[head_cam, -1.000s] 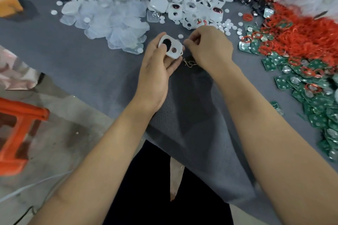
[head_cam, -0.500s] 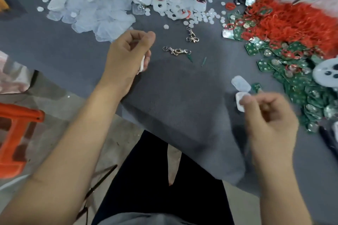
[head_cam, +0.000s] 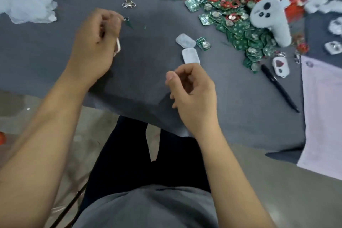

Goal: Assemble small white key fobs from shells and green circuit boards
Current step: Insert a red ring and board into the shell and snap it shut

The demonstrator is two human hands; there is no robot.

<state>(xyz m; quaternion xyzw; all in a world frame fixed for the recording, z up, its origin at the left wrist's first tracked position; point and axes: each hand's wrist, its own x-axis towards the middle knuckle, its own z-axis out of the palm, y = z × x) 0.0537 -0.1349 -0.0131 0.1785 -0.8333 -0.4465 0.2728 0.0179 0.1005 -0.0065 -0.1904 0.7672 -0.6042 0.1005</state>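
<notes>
Left of centre: left hand [head_cam: 96, 42] curled round white shell [head_cam: 118, 47] (only edge shows). Right hand [head_cam: 192, 89] lower centre, fingers curled, contents hidden, cannot tell. Green boards [head_cam: 246, 37] heaped upper right.

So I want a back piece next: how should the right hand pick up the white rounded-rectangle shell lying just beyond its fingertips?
The white rounded-rectangle shell lies flat on the grey cloth, so probably come from above with the right hand and pinch its two long edges. Its left edge is free; a single green circuit board and a translucent shell lie close at its far end.
</notes>
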